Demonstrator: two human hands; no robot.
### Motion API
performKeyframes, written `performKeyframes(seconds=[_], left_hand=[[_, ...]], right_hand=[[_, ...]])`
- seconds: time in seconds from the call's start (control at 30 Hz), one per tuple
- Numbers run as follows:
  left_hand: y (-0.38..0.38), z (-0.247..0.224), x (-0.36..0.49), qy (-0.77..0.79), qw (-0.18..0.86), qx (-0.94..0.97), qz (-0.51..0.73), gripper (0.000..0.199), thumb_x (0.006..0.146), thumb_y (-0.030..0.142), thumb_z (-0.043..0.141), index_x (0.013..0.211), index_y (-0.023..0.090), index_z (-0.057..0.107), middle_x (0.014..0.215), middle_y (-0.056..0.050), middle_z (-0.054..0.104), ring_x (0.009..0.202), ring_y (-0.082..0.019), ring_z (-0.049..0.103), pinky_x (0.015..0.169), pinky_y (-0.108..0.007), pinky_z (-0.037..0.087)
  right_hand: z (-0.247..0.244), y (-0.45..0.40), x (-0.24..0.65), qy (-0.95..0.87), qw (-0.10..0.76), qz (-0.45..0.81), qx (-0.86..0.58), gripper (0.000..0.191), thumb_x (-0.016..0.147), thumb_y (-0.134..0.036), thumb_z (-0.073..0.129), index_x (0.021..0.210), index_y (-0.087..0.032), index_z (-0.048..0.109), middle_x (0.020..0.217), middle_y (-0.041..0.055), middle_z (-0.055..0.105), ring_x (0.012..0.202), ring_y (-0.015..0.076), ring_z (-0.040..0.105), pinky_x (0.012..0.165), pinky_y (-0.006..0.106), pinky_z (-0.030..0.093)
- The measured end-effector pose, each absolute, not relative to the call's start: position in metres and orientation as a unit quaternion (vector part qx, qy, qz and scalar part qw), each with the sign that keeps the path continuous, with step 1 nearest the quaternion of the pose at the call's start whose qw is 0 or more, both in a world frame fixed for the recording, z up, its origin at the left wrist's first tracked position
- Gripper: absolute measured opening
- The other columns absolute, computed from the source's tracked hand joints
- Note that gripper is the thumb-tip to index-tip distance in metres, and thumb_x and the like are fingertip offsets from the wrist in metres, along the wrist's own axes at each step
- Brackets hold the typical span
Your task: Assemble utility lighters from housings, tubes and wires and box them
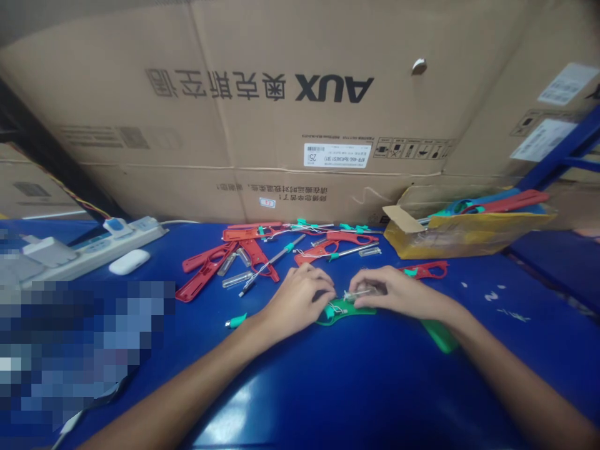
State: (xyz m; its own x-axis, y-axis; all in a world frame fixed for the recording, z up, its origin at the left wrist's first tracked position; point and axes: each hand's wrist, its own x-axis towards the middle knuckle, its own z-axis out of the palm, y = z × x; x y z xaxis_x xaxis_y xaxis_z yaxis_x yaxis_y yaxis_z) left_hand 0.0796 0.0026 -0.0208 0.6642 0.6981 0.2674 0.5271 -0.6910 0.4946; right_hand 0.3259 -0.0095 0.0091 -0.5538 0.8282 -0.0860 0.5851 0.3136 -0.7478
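A green plastic handle shell (354, 312) lies on the blue table between my hands, with white wires and a small green part on it. My left hand (302, 297) rests over the shell's left end, fingers bent down onto it; a metal tip with a green piece (235, 321) pokes out left of the wrist. Just above the shell's right part, my right hand (387, 289) pinches a clear plastic cylinder (363, 292). Another green shell (439, 335) lies beneath my right forearm. Beyond my hands are several red shells (255, 253), clear cylinders (237, 279) and metal rods with wires (359, 250).
A yellow-taped carton (450, 234) holding red and blue parts stands at the back right. On the left are a power strip (103, 244) and a white oval case (129, 262). A large cardboard sheet (262, 137) stands behind the table (328, 387).
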Motion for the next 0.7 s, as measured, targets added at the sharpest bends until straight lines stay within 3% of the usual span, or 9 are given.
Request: performKeyframes(seconds=[0.33,0.7], left_hand=[[0.0058,-0.0243,0.0791,0.339,0.285,0.856,0.266,0.013,0.095,0.017,0.061,0.089,0.021,0.072,0.102,-0.001,0.076,0.103,-0.021,0.066,0.097,-0.039,0.050],[0.0063,-0.0248,0.0781,0.337,0.290,0.855,0.267,0.013,0.094,0.017,0.061,0.089,0.021,0.072,0.101,-0.001,0.076,0.103,-0.022,0.066,0.097,-0.041,0.050]], right_hand=[[0.0023,-0.0094,0.3199,-0.831,0.168,0.298,-0.439,0.022,0.092,-0.042,0.067,0.101,-0.022,0.070,0.084,-0.0012,0.070,0.071,0.0134,0.058,0.066,0.025,0.040],[-0.0002,-0.0094,0.3191,-0.836,0.172,0.290,-0.434,0.022,0.093,-0.042,0.066,0.102,-0.023,0.069,0.085,-0.0005,0.071,0.072,0.0142,0.059,0.067,0.026,0.041]])
